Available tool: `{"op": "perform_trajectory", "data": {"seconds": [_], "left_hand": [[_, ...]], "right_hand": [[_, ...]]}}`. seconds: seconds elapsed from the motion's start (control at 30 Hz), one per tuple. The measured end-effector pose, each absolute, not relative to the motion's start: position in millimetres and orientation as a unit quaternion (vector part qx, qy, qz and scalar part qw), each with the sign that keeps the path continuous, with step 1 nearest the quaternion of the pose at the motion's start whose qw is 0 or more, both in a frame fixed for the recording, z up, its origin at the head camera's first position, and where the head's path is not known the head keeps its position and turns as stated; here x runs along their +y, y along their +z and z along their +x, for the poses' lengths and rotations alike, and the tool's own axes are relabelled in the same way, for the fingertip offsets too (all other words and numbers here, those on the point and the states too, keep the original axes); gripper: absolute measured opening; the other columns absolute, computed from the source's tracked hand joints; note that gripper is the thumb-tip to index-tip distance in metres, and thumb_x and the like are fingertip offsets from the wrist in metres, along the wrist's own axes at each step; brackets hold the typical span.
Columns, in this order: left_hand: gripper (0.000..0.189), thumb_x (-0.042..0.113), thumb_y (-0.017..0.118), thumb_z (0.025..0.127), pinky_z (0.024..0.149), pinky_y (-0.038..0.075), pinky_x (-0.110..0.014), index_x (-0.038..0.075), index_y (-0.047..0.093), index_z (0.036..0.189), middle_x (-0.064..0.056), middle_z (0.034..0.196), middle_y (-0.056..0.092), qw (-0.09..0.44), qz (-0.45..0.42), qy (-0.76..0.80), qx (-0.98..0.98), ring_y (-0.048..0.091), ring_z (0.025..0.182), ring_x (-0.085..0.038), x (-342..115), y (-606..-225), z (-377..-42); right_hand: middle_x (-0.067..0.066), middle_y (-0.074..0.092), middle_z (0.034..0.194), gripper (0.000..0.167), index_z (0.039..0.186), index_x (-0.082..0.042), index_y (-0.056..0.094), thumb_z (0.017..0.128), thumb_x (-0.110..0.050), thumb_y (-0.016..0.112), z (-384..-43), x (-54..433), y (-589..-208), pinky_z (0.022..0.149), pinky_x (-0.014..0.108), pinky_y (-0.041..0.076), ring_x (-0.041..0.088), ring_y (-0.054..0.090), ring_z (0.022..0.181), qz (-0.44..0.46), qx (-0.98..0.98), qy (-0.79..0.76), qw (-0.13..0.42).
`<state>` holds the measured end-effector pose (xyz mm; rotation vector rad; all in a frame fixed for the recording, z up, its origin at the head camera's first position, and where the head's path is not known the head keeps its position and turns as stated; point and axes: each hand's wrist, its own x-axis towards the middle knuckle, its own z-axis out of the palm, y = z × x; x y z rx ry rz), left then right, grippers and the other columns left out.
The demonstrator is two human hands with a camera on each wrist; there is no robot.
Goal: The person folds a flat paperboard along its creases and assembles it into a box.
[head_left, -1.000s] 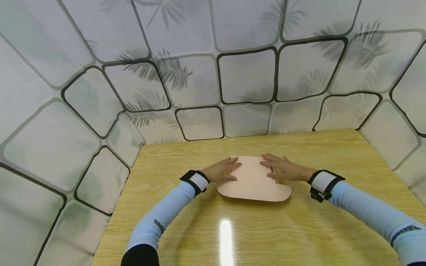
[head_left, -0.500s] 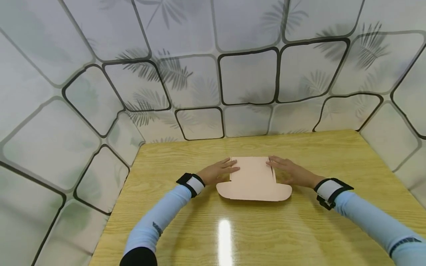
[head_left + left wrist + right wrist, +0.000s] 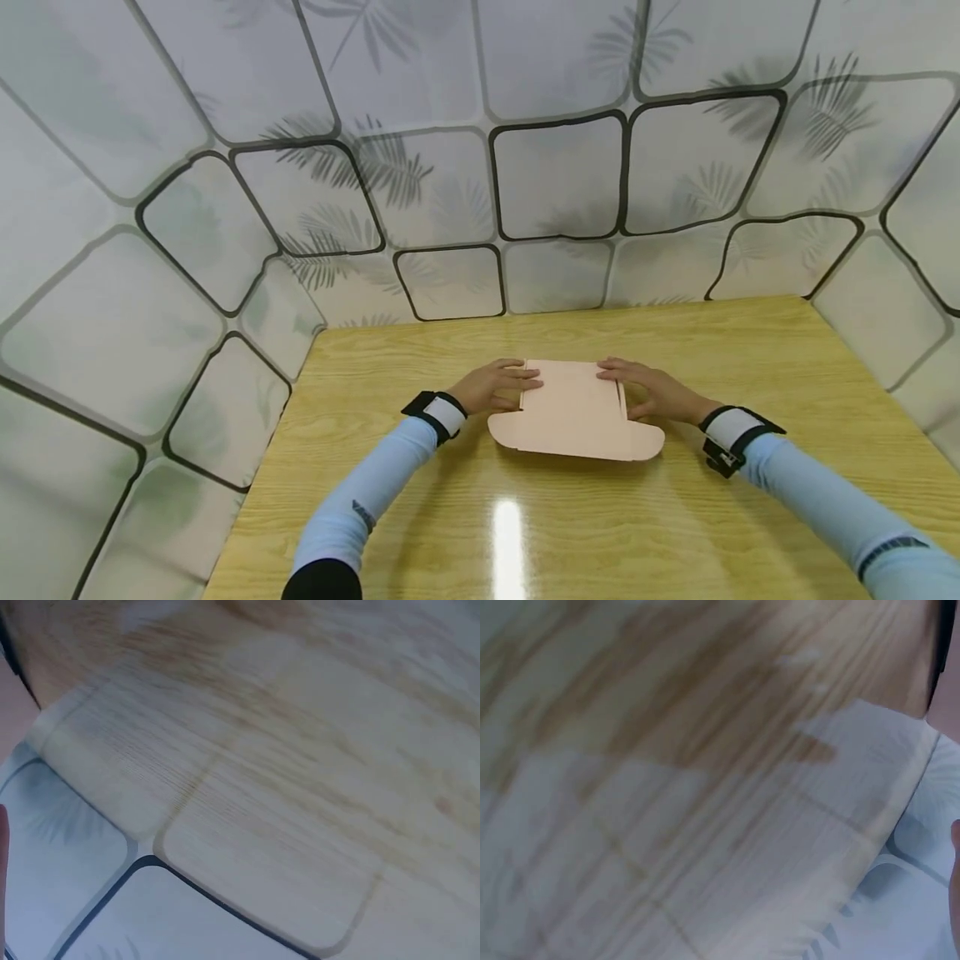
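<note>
A pale pink cardboard box (image 3: 572,408), low and flat, lies on the wooden table with its wide, round-cornered flap spread toward me. Dark slits run along its left and right sides. At the left side my left hand (image 3: 487,388) grips it, fingers over the top and thumb low beside the edge. My right hand (image 3: 660,395) holds the opposite side in the same way, fingertips at the far right corner. The wrist views mostly show tabletop, with just a sliver of finger (image 3: 2,877) in the left one and another finger (image 3: 956,877) in the right one.
The light wood-grain table (image 3: 420,533) reaches back to a patterned wall covering (image 3: 558,175) with leaf prints and dark outlines, which also closes in both sides. A bright light reflection lies on the table in front of the box.
Both hands have slid outward from lying on top of the box to its two sides, uncovering its side slits. The box has turned slightly, its right end now a little nearer me.
</note>
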<state>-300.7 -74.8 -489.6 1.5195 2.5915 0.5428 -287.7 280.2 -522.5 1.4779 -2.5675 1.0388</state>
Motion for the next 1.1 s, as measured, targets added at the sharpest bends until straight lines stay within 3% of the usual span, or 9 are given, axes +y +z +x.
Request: {"op": "perform_trajectory", "data": {"seconds": [0.1,0.2,0.27,0.37,0.47,0.53,0.57,0.77,1.1], "left_hand": [[0.051,0.013,0.062,0.087,0.111,0.030,-0.037,0.010,0.046,0.136,-0.007,0.142,0.044,0.081,0.485,0.241,0.837,0.030,0.136,-0.030,-77,-487,-299],[0.052,-0.008,0.050,0.089,0.111,0.030,-0.041,0.009,0.043,0.138,-0.009,0.144,0.041,0.137,0.442,0.324,0.825,0.031,0.136,-0.029,-79,-486,-296],[0.055,-0.010,0.046,0.090,0.110,0.032,-0.042,0.012,0.039,0.140,-0.007,0.146,0.037,0.170,0.401,0.370,0.821,0.031,0.137,-0.026,-80,-487,-295],[0.053,-0.005,0.043,0.094,0.109,0.033,-0.042,0.011,0.033,0.143,-0.009,0.148,0.033,0.205,0.345,0.430,0.809,0.031,0.137,-0.026,-80,-491,-293],[0.050,0.012,0.043,0.098,0.108,0.035,-0.041,0.003,0.026,0.145,-0.018,0.149,0.028,0.229,0.306,0.478,0.791,0.032,0.135,-0.032,-77,-496,-293],[0.051,0.014,0.039,0.100,0.106,0.036,-0.041,-0.002,0.020,0.145,-0.022,0.149,0.024,0.247,0.286,0.511,0.772,0.031,0.134,-0.036,-75,-498,-293],[0.052,0.015,0.037,0.100,0.106,0.037,-0.041,-0.003,0.018,0.145,-0.024,0.149,0.022,0.254,0.276,0.522,0.766,0.031,0.134,-0.037,-74,-498,-293],[0.054,0.021,0.029,0.103,0.107,0.034,-0.045,0.002,0.006,0.148,-0.022,0.152,0.014,0.297,0.223,0.549,0.749,0.028,0.135,-0.038,-70,-501,-292],[0.054,0.019,0.032,0.102,0.108,0.033,-0.044,0.002,0.009,0.148,-0.023,0.150,0.020,0.257,0.269,0.438,0.818,0.029,0.135,-0.037,-81,-495,-298]], "right_hand": [[0.024,0.028,0.146,0.068,0.140,-0.003,0.037,0.079,-0.004,0.069,-287,283,-521,0.086,0.046,0.049,0.016,0.009,0.143,0.465,-0.803,0.370,-0.046],[0.025,0.023,0.148,0.057,0.141,-0.002,0.034,0.088,-0.002,0.057,-286,286,-519,0.095,0.063,0.034,0.011,0.008,0.143,0.434,-0.786,0.428,-0.101],[0.019,0.022,0.151,0.053,0.142,-0.004,0.033,0.093,-0.005,0.051,-285,288,-518,0.097,0.071,0.022,0.001,0.013,0.140,0.401,-0.771,0.475,-0.139],[0.007,0.026,0.151,0.050,0.144,-0.009,0.031,0.096,-0.010,0.046,-283,290,-520,0.104,0.062,0.025,-0.013,0.023,0.129,0.342,-0.757,0.527,-0.182],[0.011,0.023,0.152,0.053,0.147,-0.008,0.021,0.099,-0.018,0.041,-281,289,-522,0.106,0.036,0.037,-0.017,0.030,0.121,0.290,-0.752,0.552,-0.215],[0.018,0.017,0.152,0.057,0.148,-0.005,0.012,0.100,-0.024,0.038,-281,287,-523,0.101,0.024,0.041,-0.012,0.034,0.123,0.265,-0.751,0.559,-0.231],[0.023,0.012,0.152,0.060,0.148,-0.002,0.007,0.101,-0.027,0.036,-280,286,-523,0.101,0.024,0.041,-0.005,0.034,0.127,0.258,-0.751,0.559,-0.238],[0.018,-0.007,0.154,0.071,0.147,-0.005,-0.007,0.099,-0.044,0.029,-281,281,-523,0.111,0.051,0.019,0.036,0.010,0.139,0.219,-0.739,0.568,-0.289],[0.022,-0.004,0.153,0.066,0.148,-0.005,-0.005,0.101,-0.034,0.031,-285,299,-512,0.109,0.058,0.019,0.042,0.003,0.139,0.229,-0.769,0.519,-0.296]]}}
